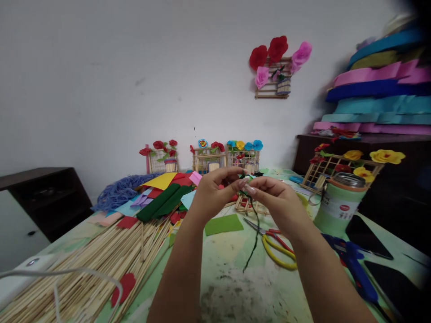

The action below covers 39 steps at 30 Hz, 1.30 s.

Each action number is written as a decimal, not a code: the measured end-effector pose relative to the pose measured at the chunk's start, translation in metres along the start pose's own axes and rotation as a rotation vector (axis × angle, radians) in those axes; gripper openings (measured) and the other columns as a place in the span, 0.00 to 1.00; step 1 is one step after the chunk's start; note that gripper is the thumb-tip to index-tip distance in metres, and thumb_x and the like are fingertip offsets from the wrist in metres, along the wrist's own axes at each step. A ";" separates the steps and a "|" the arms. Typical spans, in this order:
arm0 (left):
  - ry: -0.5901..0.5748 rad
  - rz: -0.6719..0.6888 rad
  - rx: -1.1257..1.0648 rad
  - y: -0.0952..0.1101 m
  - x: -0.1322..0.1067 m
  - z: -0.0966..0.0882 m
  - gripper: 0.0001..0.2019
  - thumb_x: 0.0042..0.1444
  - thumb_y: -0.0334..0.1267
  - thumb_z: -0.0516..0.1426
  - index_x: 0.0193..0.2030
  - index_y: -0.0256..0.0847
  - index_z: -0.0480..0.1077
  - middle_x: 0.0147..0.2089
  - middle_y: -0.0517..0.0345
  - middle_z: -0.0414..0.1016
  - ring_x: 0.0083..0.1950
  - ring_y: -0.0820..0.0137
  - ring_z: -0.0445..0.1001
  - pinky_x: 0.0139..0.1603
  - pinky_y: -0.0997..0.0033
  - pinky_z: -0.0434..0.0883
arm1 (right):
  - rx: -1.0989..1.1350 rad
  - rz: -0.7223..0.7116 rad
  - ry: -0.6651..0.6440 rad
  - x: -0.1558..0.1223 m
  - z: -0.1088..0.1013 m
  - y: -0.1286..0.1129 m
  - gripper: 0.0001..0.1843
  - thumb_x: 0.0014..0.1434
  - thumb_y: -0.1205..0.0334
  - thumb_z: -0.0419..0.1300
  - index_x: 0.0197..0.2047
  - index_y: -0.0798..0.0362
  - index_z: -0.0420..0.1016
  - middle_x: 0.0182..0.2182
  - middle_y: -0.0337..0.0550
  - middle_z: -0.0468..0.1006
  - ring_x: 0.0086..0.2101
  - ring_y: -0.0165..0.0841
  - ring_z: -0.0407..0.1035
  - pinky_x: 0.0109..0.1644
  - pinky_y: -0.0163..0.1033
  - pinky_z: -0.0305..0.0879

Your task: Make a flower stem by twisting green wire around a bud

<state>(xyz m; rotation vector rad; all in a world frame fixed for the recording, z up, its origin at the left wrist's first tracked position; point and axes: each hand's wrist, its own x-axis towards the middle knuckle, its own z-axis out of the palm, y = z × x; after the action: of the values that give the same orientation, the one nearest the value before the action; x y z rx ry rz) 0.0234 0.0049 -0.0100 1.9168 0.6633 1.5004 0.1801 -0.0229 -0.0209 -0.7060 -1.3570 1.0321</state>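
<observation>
My left hand (222, 188) and my right hand (269, 193) meet above the middle of the table, fingertips pinched close together. Between them is a dark green twisted strip (257, 224), its loose end dangling toward the tabletop. Something small and green shows at the fingertips, mostly covered by my fingers. Under my hands lie a rectangle of green felt-like sheet (224, 224) and a small bamboo-stick frame (252, 205). Scissors with yellow and red handles (278, 253) rest below my right hand.
Bamboo sticks (90, 264), coloured sheets (161, 202) and blue yarn (121, 190) cover the left side. At right stand a green thermos (340, 206), a blue glue gun (358, 269) and phones (368, 235). Flower-decorated frames (210, 161) line the wall.
</observation>
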 end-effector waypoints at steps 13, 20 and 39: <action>-0.031 -0.142 -0.082 -0.005 -0.001 -0.002 0.15 0.48 0.39 0.63 0.43 0.40 0.76 0.35 0.55 0.75 0.35 0.74 0.71 0.37 0.73 0.69 | 0.059 0.009 -0.004 -0.002 0.002 0.005 0.12 0.53 0.54 0.64 0.31 0.52 0.69 0.23 0.33 0.69 0.26 0.24 0.62 0.32 0.32 0.60; 0.052 -0.068 -0.014 0.002 0.000 -0.002 0.07 0.49 0.31 0.58 0.34 0.41 0.78 0.38 0.55 0.74 0.39 0.72 0.70 0.37 0.74 0.68 | 0.018 0.038 -0.130 -0.003 0.001 0.002 0.08 0.52 0.59 0.66 0.33 0.52 0.73 0.27 0.35 0.72 0.28 0.25 0.66 0.36 0.33 0.63; 0.030 0.134 0.581 0.006 -0.003 0.001 0.12 0.55 0.32 0.54 0.45 0.40 0.75 0.42 0.54 0.74 0.39 0.72 0.72 0.37 0.73 0.69 | -0.029 -0.032 0.049 -0.004 0.002 -0.002 0.05 0.50 0.60 0.66 0.29 0.52 0.77 0.28 0.37 0.76 0.31 0.28 0.68 0.38 0.36 0.63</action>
<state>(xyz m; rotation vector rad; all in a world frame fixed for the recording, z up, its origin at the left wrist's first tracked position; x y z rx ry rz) 0.0234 -0.0020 -0.0079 2.4076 1.0964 1.5302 0.1787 -0.0273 -0.0208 -0.7246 -1.3394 0.9655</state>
